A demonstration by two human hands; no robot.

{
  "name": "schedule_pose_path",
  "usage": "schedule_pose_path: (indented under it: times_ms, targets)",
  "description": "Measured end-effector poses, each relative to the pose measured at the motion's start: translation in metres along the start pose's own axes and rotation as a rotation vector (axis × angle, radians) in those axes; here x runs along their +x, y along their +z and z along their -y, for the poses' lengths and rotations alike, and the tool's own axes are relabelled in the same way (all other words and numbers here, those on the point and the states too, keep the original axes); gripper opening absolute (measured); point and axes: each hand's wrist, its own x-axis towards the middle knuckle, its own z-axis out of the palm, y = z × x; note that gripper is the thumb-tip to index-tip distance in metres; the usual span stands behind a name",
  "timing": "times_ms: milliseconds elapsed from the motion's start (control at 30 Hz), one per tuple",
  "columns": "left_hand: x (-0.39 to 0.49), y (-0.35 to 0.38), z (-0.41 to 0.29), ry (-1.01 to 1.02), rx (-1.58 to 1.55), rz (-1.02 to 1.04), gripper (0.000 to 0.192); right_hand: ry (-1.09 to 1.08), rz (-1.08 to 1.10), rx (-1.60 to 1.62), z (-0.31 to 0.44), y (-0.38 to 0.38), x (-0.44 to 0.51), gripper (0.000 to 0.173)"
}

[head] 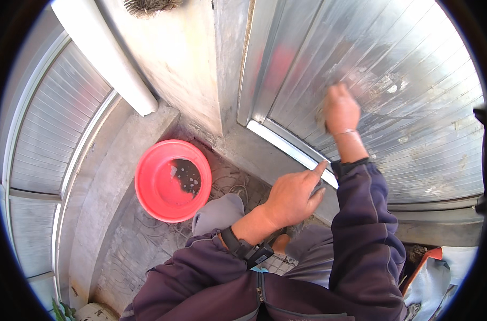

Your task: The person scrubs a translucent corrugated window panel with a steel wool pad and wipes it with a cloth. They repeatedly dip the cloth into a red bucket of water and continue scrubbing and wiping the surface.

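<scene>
My right hand (341, 110) is curled against the ribbed metal door panel (420, 156), slightly blurred. It is closed over a grey-brown wad (320, 117), mostly hidden under the fingers, that may be a rag or scrubber. Lower down, my left hand (293, 196) has its index finger stretched out to the bright metal bottom rail (285, 141) of the door frame. Its thumb is spread from that finger, and the other fingers are mostly hidden. Wet smears and pale patches mark the panel around my right hand. A red plastic basin (147, 176) holding dark, foamy water stands on the ground left of my hands.
A white pipe (111, 60) runs down the wall (179, 60), ending above a concrete ledge (115, 144). Another ribbed panel (59, 124) stands at the left. A bristly brush head (151, 6) shows at the top. A grey, orange-edged bag or sheet (430, 277) lies at lower right.
</scene>
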Motion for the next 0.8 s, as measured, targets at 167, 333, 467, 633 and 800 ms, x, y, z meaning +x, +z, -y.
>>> schedule_pose_path:
  times_ms: [167,333,467,633,800]
  targets:
    - [-0.001,-0.001,-0.001,-0.013,0.010,-0.022,0.063,0.000,-0.036,-0.029,-0.019,-0.035,0.025,0.007]
    - [0.000,0.001,-0.002,-0.009,0.005,-0.011,0.063,0.082,-0.395,-0.085,-0.060,-0.089,0.081,0.013]
    - [-0.001,0.000,-0.001,-0.016,0.007,-0.015,0.063,0.084,-0.144,-0.019,-0.010,-0.024,0.019,0.008]
    - [-0.003,-0.004,0.000,-0.028,0.021,-0.023,0.063,0.017,0.094,-0.055,-0.012,-0.028,0.017,0.008]
    - [-0.003,-0.005,-0.002,-0.040,0.018,0.006,0.064,0.086,-0.360,-0.063,-0.051,-0.074,0.065,0.017]
